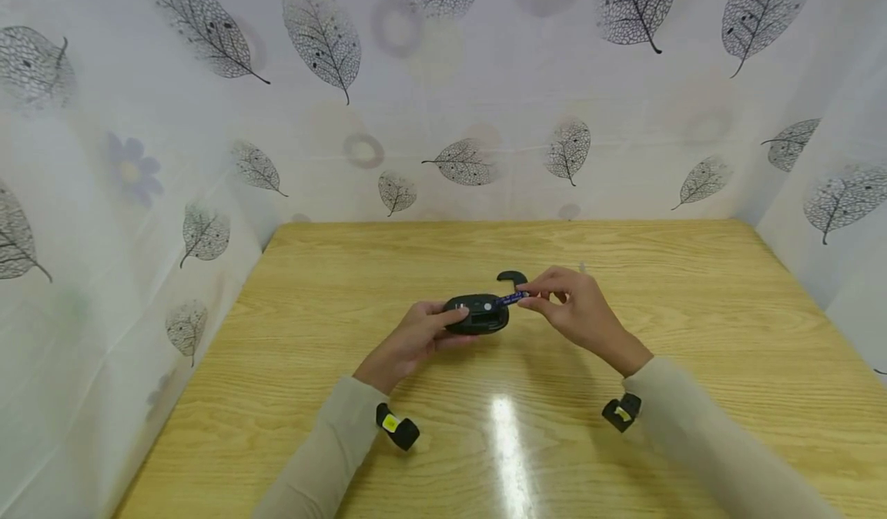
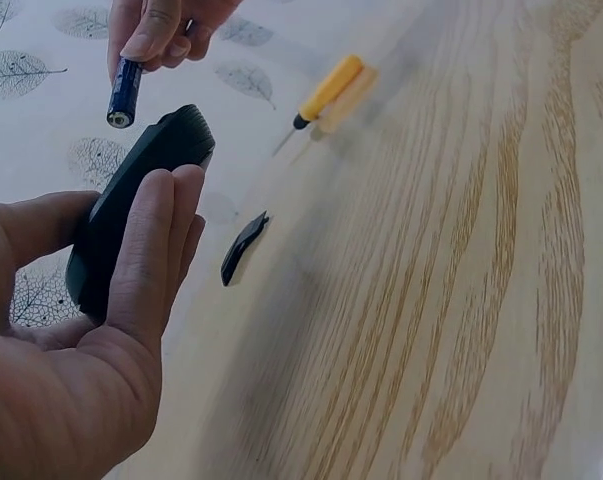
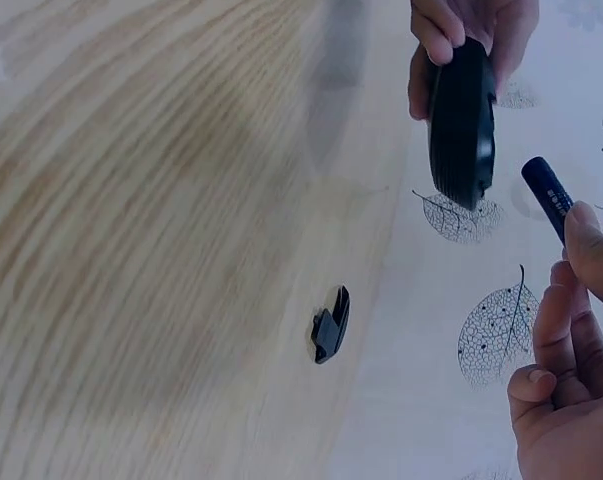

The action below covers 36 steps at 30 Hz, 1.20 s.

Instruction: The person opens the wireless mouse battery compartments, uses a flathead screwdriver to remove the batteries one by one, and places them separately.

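My left hand (image 1: 423, 330) grips a black computer mouse (image 1: 478, 303), its underside turned up and the battery slot uncovered, with the thumb across that face. Between thumb and fingertips my right hand (image 1: 578, 307) pinches a dark blue battery (image 1: 511, 299), one end pointing toward the mouse. Both wrist views show a gap between the battery (image 3: 549, 195) and the mouse (image 3: 463, 130), which is held up off the table. Beyond the mouse, a black curved battery cover (image 1: 513, 276) lies on the table; part of it is behind the right fingers in the head view.
In the left wrist view a screwdriver (image 2: 326, 95) with a yellow handle lies on the wood-grain table (image 1: 388, 265), past the battery cover. Leaf-print cloth (image 1: 485, 103) hangs behind the table and along its sides.
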Motion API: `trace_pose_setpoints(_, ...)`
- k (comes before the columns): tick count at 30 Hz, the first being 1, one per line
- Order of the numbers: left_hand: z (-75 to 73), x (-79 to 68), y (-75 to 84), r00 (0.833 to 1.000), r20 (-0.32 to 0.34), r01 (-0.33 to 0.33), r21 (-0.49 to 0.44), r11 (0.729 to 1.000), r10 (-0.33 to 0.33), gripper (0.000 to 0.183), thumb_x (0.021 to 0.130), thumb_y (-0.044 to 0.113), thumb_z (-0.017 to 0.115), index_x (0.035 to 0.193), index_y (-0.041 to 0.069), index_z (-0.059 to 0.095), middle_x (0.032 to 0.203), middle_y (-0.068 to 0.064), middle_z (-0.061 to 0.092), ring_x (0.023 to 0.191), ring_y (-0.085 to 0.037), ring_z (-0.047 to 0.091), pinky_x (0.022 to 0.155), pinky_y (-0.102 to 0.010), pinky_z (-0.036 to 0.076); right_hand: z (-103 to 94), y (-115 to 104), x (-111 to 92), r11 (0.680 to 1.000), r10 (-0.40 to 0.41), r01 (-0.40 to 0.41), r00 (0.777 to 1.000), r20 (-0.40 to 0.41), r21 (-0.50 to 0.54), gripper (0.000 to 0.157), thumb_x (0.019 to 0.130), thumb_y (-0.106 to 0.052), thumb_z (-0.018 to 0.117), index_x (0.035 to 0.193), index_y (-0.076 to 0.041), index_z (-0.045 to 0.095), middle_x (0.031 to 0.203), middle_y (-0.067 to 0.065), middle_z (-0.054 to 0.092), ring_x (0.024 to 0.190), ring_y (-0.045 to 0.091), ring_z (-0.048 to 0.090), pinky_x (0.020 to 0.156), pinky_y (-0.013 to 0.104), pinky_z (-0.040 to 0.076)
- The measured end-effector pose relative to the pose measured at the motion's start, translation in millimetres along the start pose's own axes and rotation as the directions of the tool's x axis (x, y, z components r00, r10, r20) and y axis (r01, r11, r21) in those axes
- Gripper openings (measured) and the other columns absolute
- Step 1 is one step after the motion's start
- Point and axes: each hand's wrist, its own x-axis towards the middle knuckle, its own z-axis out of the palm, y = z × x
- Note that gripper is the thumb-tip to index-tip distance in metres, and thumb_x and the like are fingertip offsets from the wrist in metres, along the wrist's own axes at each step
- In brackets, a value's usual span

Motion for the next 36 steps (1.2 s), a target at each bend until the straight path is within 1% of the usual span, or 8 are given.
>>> trace_pose_setpoints(2,-1.0,-0.3,-0.2,1.000,0.000,0.003,-0.002,1.000,-0.003,0.051,0.102,0.015,0.064,0.143,-0.010,0.047,0.138,-0.027,0.055,0.111,-0.036,0.068,0.096,-0.035,0.057,-3.0,1,1,1.000,0.008,-0.008,1.000,-0.009,-0.010,0.013,0.086,-0.006,0.081,0.099,-0.008,0.082,0.083,-0.005,0.068,0.065,0.014,0.046,0.061,0.033,0.039)
trace_pose_setpoints(5,-2.2,-1.1,-0.7,1.000,-0.002,0.006,0.000,1.000,-0.006,0.050,0.102,0.013,0.063,0.143,-0.010,0.046,0.138,-0.028,0.055,0.111,-0.036,0.068,0.095,-0.034,0.058,-7.0,4,1,1.000,0.012,-0.013,1.000,-0.017,-0.017,0.012,0.087,-0.006,0.079,0.099,-0.007,0.081,0.084,-0.003,0.069,0.066,0.015,0.046,0.061,0.030,0.038)
trace_pose_setpoints(6,-2.6,-1.1,-0.9,1.000,-0.002,0.005,0.003,1.000,-0.005,0.050,0.102,0.013,0.063,0.143,-0.010,0.046,0.138,-0.028,0.055,0.110,-0.036,0.069,0.094,-0.033,0.058,-8.4,5,1,1.000,0.019,-0.019,1.000,-0.019,-0.024,0.012,0.088,-0.005,0.079,0.099,-0.007,0.081,0.084,-0.003,0.069,0.066,0.014,0.046,0.055,0.028,0.035)
trace_pose_setpoints(10,-4.2,-1.0,-1.8,1.000,0.000,0.005,0.005,1.000,-0.005,0.049,0.103,0.012,0.061,0.143,-0.011,0.047,0.137,-0.028,0.055,0.108,-0.035,0.070,0.092,-0.031,0.059,-13.7,12,1,0.998,0.040,-0.041,0.999,-0.025,-0.052,0.012,0.089,-0.005,0.078,0.100,-0.007,0.081,0.085,-0.001,0.069,0.065,0.015,0.045,0.054,0.026,0.034)
trace_pose_setpoints(14,-5.7,0.2,-3.7,1.000,0.011,0.008,0.003,1.000,-0.008,0.048,0.103,0.011,0.061,0.143,-0.012,0.046,0.136,-0.029,0.056,0.107,-0.034,0.070,0.092,-0.031,0.059,-18.9,20,-1,0.993,0.087,-0.088,0.996,-0.017,-0.077,0.013,0.090,-0.007,0.078,0.103,-0.006,0.080,0.086,0.000,0.069,0.063,0.018,0.043,0.052,0.026,0.034)
trace_pose_setpoints(18,-6.2,0.5,-6.2,1.000,0.023,0.007,0.008,1.000,-0.008,0.049,0.104,0.011,0.060,0.143,-0.013,0.045,0.135,-0.030,0.057,0.105,-0.034,0.071,0.094,-0.032,0.058,-22.8,28,-2,0.986,0.131,-0.132,0.991,-0.013,-0.102,0.014,0.090,-0.009,0.078,0.104,-0.006,0.080,0.086,0.001,0.069,0.063,0.021,0.045,0.052,0.025,0.036)
trace_pose_setpoints(25,-5.7,-0.7,-8.2,0.999,0.037,0.008,0.004,1.000,-0.008,0.049,0.103,0.009,0.059,0.144,-0.014,0.043,0.137,-0.030,0.055,0.109,-0.039,0.068,0.095,-0.034,0.057,-28.4,43,-5,0.971,0.207,-0.204,0.978,0.010,-0.127,0.017,0.092,-0.011,0.077,0.106,-0.003,0.079,0.089,0.006,0.069,0.068,0.021,0.050,0.053,0.024,0.039)
trace_pose_setpoints(36,-5.9,3.2,-12.7,0.999,0.038,0.013,0.024,1.000,-0.014,0.050,0.103,0.008,0.059,0.144,-0.014,0.042,0.138,-0.031,0.054,0.108,-0.039,0.069,0.093,-0.035,0.059,-27.9,59,-6,0.954,0.252,-0.243,0.967,0.027,-0.176,0.017,0.092,-0.009,0.076,0.106,-0.001,0.079,0.093,0.009,0.070,0.073,0.021,0.052,0.057,0.025,0.041)
